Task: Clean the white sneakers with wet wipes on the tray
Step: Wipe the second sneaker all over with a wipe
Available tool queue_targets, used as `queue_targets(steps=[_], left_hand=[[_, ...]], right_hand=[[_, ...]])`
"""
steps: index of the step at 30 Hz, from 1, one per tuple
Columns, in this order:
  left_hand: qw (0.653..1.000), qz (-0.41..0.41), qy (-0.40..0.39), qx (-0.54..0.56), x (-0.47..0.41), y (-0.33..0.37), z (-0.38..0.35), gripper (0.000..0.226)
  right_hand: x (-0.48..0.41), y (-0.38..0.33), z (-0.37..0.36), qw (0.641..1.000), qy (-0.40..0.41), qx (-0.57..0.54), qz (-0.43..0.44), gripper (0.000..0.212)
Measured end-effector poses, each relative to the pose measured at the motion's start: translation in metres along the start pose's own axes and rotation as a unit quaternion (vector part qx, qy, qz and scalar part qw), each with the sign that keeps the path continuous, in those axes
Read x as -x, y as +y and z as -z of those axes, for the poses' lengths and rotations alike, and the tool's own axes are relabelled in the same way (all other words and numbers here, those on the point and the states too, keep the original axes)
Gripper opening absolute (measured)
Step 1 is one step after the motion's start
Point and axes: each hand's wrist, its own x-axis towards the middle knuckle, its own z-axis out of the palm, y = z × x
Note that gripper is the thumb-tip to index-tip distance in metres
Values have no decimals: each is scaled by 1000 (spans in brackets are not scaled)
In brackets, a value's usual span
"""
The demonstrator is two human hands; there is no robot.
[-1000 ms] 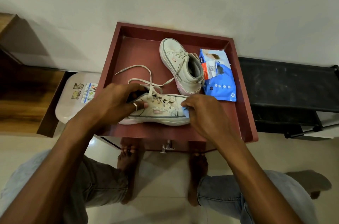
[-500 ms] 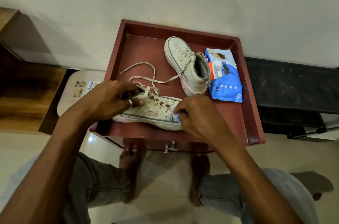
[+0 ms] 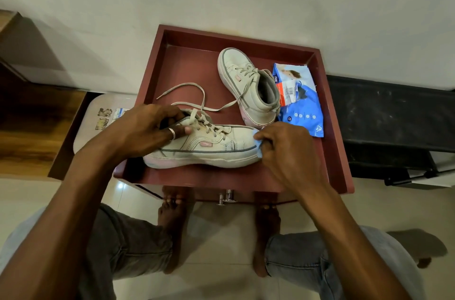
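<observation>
The dark red tray [image 3: 187, 66] holds two white sneakers: the near sneaker [image 3: 211, 149] lies along its near edge, toe to the right, and the far sneaker [image 3: 246, 78] has the blue wipes pack [image 3: 302, 112] against its right side. The left hand [image 3: 145, 130] grips the near sneaker's collar with curled fingers. The right hand [image 3: 288, 152] pinches a pale blue wet wipe [image 3: 259, 151] against its toe.

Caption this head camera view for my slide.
Left hand holds the near sneaker on the tray; right hand pinches a wet wipe against its toe.
</observation>
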Motion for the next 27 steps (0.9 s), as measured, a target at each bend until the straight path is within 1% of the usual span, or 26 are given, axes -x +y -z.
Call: queue_targets(steps=[1, 3, 6, 8, 11, 14, 16, 19, 20, 22, 23, 25, 27], left_hand=[[1000, 2, -2, 5, -1, 0, 0, 19], [1000, 9, -12, 14, -1, -1, -1, 18], [999, 15, -22, 20, -2, -3, -1, 25], [999, 18, -29, 23, -2, -4, -1, 26], [998, 4, -50, 45, -3, -2, -3, 31], [995, -10, -75, 66, -4, -1, -3, 31], [994, -9, -85, 70, -5, -1, -2, 32], [993, -4, -90, 77, -4, -3, -1, 37], [993, -2, -89, 83, -5, -4, -1, 43], [993, 4, -80, 91, -5, -2, -1, 52], [993, 11, -75, 92, -6, -1, -2, 51], [993, 24, -66, 90, -8, 1, -4, 41], [994, 41, -52, 85, -10, 6, -6, 34]], right_hand=[[-2, 0, -2, 1000, 20, 7, -5, 17], [-3, -10, -10, 999, 41, 20, 14, 21], [3, -29, -18, 997, 33, 5, 64, 22], [3, -31, -13, 997, 28, -3, 74, 21], [-5, -15, -1, 998, 60, 3, 34, 17], [-10, -5, 2, 997, 82, 0, -14, 14], [-6, -15, -2, 998, 70, 1, -7, 16], [1, -26, -2, 998, 29, -37, 36, 17], [0, -23, 1, 998, 24, -47, 39, 19], [-4, -11, 8, 999, 36, -32, 16, 22], [-6, -4, 10, 999, 46, -19, -5, 22], [-7, 0, 11, 997, 64, -3, -42, 17], [-4, -12, 3, 996, 80, 14, -40, 15]])
